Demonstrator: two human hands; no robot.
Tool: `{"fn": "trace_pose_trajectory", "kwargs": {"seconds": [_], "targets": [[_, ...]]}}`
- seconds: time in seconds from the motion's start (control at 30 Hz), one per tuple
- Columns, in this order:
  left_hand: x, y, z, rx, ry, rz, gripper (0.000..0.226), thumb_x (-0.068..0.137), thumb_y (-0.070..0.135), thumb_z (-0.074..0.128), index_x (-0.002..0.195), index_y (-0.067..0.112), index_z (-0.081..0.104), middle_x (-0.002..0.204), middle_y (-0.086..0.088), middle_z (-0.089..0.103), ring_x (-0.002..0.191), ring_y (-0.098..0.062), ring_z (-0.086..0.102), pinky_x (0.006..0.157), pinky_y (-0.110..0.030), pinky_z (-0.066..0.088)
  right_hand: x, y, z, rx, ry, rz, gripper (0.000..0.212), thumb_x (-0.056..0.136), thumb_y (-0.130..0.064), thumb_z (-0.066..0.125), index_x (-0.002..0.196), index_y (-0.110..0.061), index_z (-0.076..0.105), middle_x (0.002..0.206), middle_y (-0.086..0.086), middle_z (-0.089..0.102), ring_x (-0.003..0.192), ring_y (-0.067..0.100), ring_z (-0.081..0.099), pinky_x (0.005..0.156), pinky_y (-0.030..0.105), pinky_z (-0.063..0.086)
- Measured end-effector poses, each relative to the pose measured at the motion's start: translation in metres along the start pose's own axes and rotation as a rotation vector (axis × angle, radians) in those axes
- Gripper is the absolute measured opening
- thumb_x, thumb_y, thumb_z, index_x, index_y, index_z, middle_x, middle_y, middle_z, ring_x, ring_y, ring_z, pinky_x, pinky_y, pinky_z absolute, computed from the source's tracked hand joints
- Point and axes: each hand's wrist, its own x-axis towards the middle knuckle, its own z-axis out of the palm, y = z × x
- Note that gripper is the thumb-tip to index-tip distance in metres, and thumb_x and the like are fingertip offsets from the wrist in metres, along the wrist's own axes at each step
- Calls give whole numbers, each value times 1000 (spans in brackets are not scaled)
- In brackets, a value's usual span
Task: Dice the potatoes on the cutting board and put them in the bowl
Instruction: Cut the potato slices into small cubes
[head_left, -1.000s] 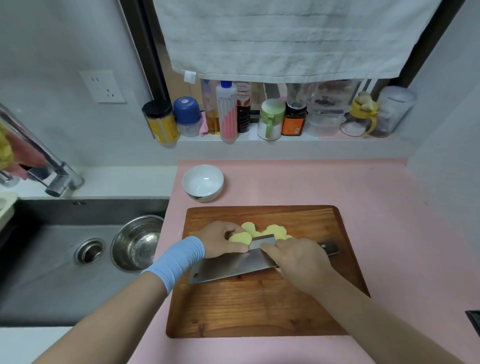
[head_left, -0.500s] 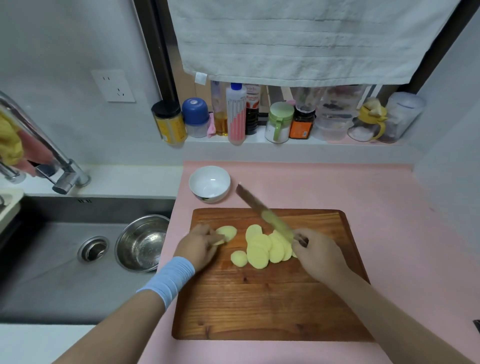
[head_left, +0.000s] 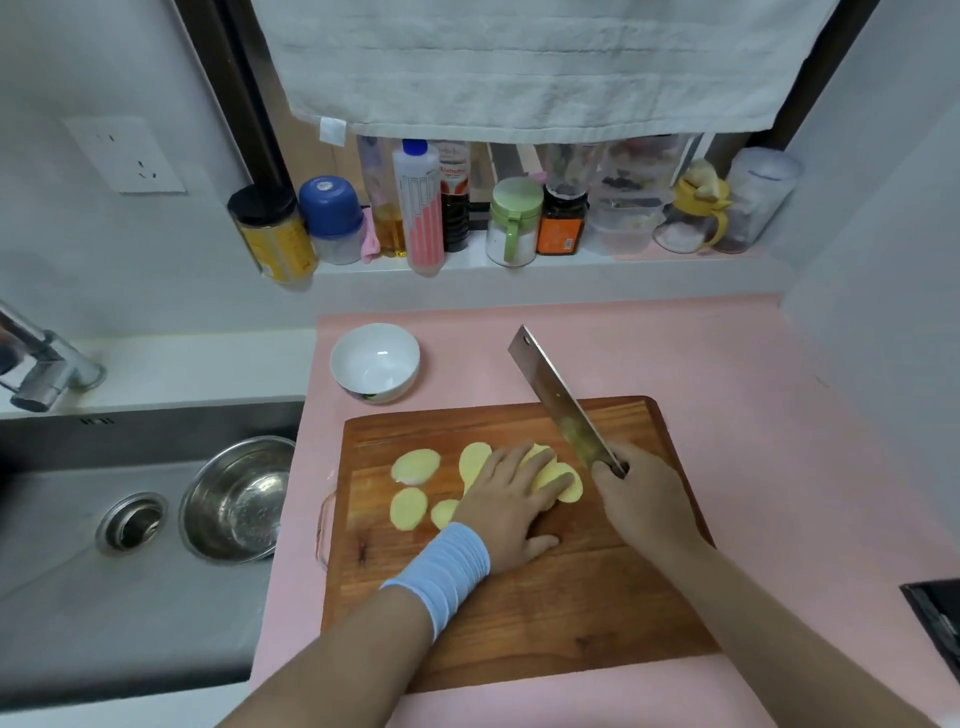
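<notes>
Head view. The left hand (head_left: 511, 499) lies flat, fingers extended and relaxed, pressing on a cluster of overlapping potato slices (head_left: 563, 480); further slices lie loose just to the left of this hand. All slices rest on the wooden cutting board (head_left: 545, 613). A pale blue wristband (head_left: 441, 571) sits behind the left hand.

The right hand (head_left: 641, 501) is just to the right of the left hand, fingers wrapped round the handle of a cleaver (head_left: 561, 402). The blade is raised and angled away from the hand, its tip over the pink countertop (head_left: 727, 364) beyond the board.

The white bowl (head_left: 375, 361) stands on the countertop, beyond the left hand and off the board's far left corner, holding nothing visible.

Well left of both hands: a steel sink (head_left: 52, 519) containing a metal basin (head_left: 239, 499), with a faucet (head_left: 41, 364) behind. Beyond the hands, a ledge carries jars and bottles (head_left: 423, 208); a white towel (head_left: 519, 62) hangs above, and a wall socket (head_left: 127, 156) sits to its left.
</notes>
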Motion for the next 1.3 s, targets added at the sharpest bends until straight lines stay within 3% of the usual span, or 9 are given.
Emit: {"fn": "trace_pose_trajectory", "kwargs": {"seconds": [0.13,0.27,0.5,0.6,0.73,0.93,1.03,1.13,1.3], "targets": [[41,16,11,127,-212,42,65,100,61,31,157,35,12,165,-9,9,151,-37,5,121,-56,5,5,10,-8,-15,12,25,21,99,-28,52,108,-33,71,85,-15,67,78,4,59,63,24,43],[52,7,12,185,-217,31,47,104,50,26,146,31,34,151,-6,37,143,-35,25,108,-52,30,13,18,-13,-26,-12,51,19,97,-29,51,100,-34,69,79,-13,66,75,5,60,61,26,43],[34,-52,5,159,-178,28,45,93,53,36,125,32,60,122,-1,60,112,-30,56,86,-43,48,24,19,-1,-37,-89,73,21,96,-27,51,78,-21,61,67,-3,63,63,13,60,56,31,46],[16,-67,3,122,-142,70,51,91,57,45,133,30,56,129,-2,60,120,-31,54,100,-47,45,25,13,10,-29,-141,67,23,95,-28,52,74,-24,59,64,-4,62,60,13,60,53,30,43],[-22,-62,-4,61,-18,-3,75,83,67,56,146,28,44,156,-5,38,145,-33,31,117,-57,22,23,3,22,-83,-196,23,22,97,-30,51,76,-34,57,61,-8,61,57,9,59,51,27,37],[-68,-83,4,18,-40,-263,87,78,80,52,152,37,34,161,-9,29,147,-43,23,106,-74,25,16,-2,36,-147,-227,-4,19,99,-31,51,85,-29,63,66,-7,63,59,9,60,51,28,43],[-64,-97,6,-89,-102,-356,84,79,77,51,151,38,33,162,-8,24,148,-41,21,107,-70,27,12,-4,38,-172,-236,4,16,99,-30,51,91,-30,65,70,-10,64,63,5,57,52,25,38],[-61,-118,13,-190,-71,-351,78,82,75,49,147,33,40,156,-8,37,143,-38,34,107,-66,34,9,-5,39,-182,-246,11,16,100,-31,51,100,-33,66,72,-12,64,64,4,59,51,23,35],[-61,-133,4,-157,-6,-269,113,65,96,42,157,33,17,162,-2,25,149,-30,22,118,-61,15,9,-6,39,-176,-242,51,16,100,-34,50,96,-34,65,71,-10,65,62,7,61,53,25,41]]}}
